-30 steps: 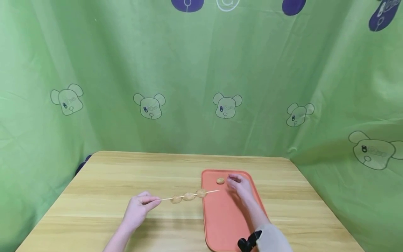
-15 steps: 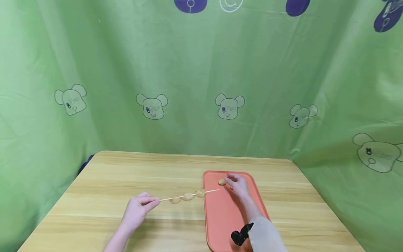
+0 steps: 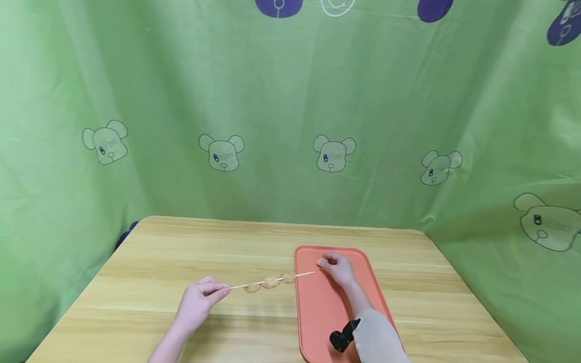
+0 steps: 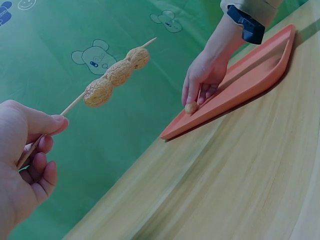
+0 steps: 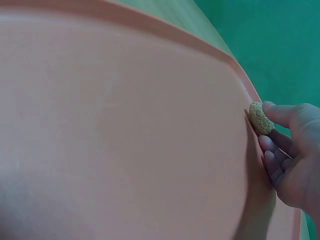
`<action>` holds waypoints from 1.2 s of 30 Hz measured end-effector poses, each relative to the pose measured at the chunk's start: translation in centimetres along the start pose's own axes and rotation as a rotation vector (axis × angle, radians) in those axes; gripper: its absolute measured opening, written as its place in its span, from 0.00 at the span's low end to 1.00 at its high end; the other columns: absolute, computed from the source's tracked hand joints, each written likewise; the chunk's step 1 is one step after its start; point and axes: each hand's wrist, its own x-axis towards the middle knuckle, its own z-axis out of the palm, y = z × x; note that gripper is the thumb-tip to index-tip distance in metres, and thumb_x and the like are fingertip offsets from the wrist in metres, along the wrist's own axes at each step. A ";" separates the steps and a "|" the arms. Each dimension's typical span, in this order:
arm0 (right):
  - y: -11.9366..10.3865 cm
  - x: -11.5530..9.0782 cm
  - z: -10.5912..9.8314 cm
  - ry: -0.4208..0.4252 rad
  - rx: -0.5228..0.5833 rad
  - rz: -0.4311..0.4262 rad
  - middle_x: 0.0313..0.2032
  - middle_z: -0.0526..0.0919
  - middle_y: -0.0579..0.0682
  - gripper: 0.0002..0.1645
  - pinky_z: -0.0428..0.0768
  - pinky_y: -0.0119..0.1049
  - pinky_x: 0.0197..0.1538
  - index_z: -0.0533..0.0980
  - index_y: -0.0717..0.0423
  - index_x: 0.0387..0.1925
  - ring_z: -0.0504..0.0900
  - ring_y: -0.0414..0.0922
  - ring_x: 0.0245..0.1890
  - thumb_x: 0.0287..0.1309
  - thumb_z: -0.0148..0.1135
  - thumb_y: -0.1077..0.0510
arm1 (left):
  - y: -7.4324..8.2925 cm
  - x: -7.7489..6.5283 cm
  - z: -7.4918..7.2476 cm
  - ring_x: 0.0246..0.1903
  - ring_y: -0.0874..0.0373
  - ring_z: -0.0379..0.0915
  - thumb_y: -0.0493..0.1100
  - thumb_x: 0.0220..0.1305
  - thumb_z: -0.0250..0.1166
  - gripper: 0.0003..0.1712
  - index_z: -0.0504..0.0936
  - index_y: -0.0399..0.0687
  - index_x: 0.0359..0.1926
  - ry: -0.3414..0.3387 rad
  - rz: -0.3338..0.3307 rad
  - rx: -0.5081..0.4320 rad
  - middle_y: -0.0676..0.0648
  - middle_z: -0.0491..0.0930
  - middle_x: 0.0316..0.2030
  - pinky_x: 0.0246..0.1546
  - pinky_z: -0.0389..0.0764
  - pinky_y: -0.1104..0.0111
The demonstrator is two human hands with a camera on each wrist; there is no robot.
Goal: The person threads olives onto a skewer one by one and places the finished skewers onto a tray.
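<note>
My left hand [image 3: 198, 304] pinches the blunt end of a thin wooden skewer [image 4: 74, 104] between thumb and fingers, above the table. Threaded along the skewer are 3 light-brown, wrinkled meatballs [image 4: 118, 73]; its bare tip points right, over the tray's left edge. At the far end of the pink-orange tray [image 3: 317, 312], my right hand [image 3: 341, 270] pinches a loose meatball [image 5: 260, 118] between thumb and fingertips. That meatball sits low at the tray surface, and the fingers partly cover it in the head view.
The tray lies lengthwise on the right part of the light wooden table [image 3: 150, 262]. A green curtain [image 3: 272, 191] with bear prints hangs behind and along the sides. A black wrist strap [image 4: 246, 24] is on the right wrist.
My right hand has moved left to the loose meatball and its fingers have closed on it. The left hand and skewer have stayed nearly still. The head view has shifted slightly.
</note>
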 end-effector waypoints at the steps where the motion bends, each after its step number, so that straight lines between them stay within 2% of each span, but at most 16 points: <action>1: -2.1 -1.0 -0.5 0.008 -0.015 -0.023 0.45 0.80 0.62 0.25 0.75 0.39 0.45 0.76 0.67 0.48 0.77 0.54 0.46 0.56 0.64 0.51 | 0.0 0.0 0.0 0.25 0.64 0.68 0.31 0.48 0.69 0.04 0.85 0.39 0.28 0.001 0.005 -0.001 0.52 0.76 0.23 0.30 0.71 0.73; 2: -3.9 -1.8 -0.7 0.016 -0.038 -0.020 0.44 0.80 0.62 0.24 0.75 0.38 0.44 0.76 0.68 0.47 0.77 0.54 0.45 0.56 0.64 0.52 | -0.1 0.0 0.0 0.25 0.64 0.68 0.31 0.48 0.69 0.04 0.85 0.39 0.28 0.000 0.010 0.002 0.52 0.76 0.23 0.29 0.71 0.73; 3: -5.5 -2.5 -1.0 0.008 -0.082 0.024 0.43 0.81 0.62 0.20 0.75 0.42 0.46 0.77 0.68 0.45 0.77 0.55 0.46 0.56 0.64 0.56 | -0.1 0.0 -0.1 0.25 0.64 0.68 0.31 0.48 0.69 0.04 0.85 0.39 0.28 -0.001 0.015 0.004 0.52 0.76 0.23 0.29 0.71 0.73; 5: -6.6 -3.1 -1.1 0.032 -0.122 0.020 0.40 0.82 0.59 0.18 0.75 0.41 0.45 0.78 0.67 0.41 0.78 0.54 0.43 0.55 0.65 0.56 | -0.2 -0.1 -0.1 0.26 0.64 0.68 0.31 0.48 0.69 0.03 0.85 0.39 0.28 -0.003 0.020 0.009 0.52 0.76 0.23 0.29 0.71 0.73; 6: -6.9 -3.3 -1.1 0.037 -0.140 0.038 0.39 0.82 0.59 0.16 0.74 0.44 0.45 0.78 0.66 0.40 0.77 0.54 0.43 0.56 0.64 0.57 | -0.2 -0.1 -0.1 0.26 0.64 0.68 0.31 0.48 0.69 0.03 0.85 0.39 0.28 -0.004 0.022 0.013 0.53 0.76 0.23 0.29 0.71 0.73; 12: -7.0 -3.8 -1.0 0.064 -0.136 0.035 0.33 0.80 0.55 0.14 0.74 0.44 0.41 0.77 0.67 0.39 0.77 0.50 0.36 0.53 0.65 0.60 | -0.4 -0.2 -0.2 0.26 0.63 0.69 0.30 0.49 0.68 0.03 0.85 0.39 0.28 -0.004 0.011 0.021 0.53 0.76 0.22 0.29 0.71 0.72; 16: -6.8 -4.0 -1.2 0.037 -0.097 0.043 0.36 0.80 0.55 0.17 0.75 0.42 0.41 0.77 0.67 0.43 0.77 0.49 0.38 0.53 0.66 0.59 | -0.5 -0.3 -0.2 0.25 0.63 0.68 0.30 0.49 0.68 0.04 0.85 0.38 0.28 -0.001 -0.008 0.015 0.53 0.75 0.22 0.29 0.71 0.73; 24: -8.0 -5.0 -2.2 0.005 0.029 0.056 0.38 0.79 0.56 0.20 0.76 0.35 0.33 0.76 0.67 0.47 0.77 0.48 0.36 0.54 0.65 0.59 | -0.3 -0.2 -0.4 0.25 0.63 0.68 0.30 0.49 0.68 0.04 0.85 0.38 0.28 0.006 -0.005 0.019 0.52 0.75 0.22 0.28 0.71 0.73; 32: -9.4 -6.2 -2.8 0.042 0.047 -0.056 0.42 0.80 0.58 0.17 0.75 0.35 0.42 0.77 0.68 0.46 0.78 0.49 0.40 0.54 0.64 0.62 | -0.4 -0.2 -0.4 0.25 0.63 0.68 0.29 0.49 0.68 0.04 0.85 0.38 0.29 0.001 -0.016 0.011 0.52 0.75 0.22 0.28 0.71 0.73; 36: -10.0 -6.9 -3.2 0.073 0.106 -0.151 0.40 0.80 0.58 0.17 0.77 0.33 0.40 0.77 0.69 0.43 0.78 0.45 0.37 0.52 0.66 0.63 | -0.4 -0.1 -0.5 0.25 0.62 0.67 0.31 0.50 0.68 0.04 0.85 0.38 0.30 -0.002 -0.029 0.002 0.52 0.75 0.23 0.28 0.70 0.72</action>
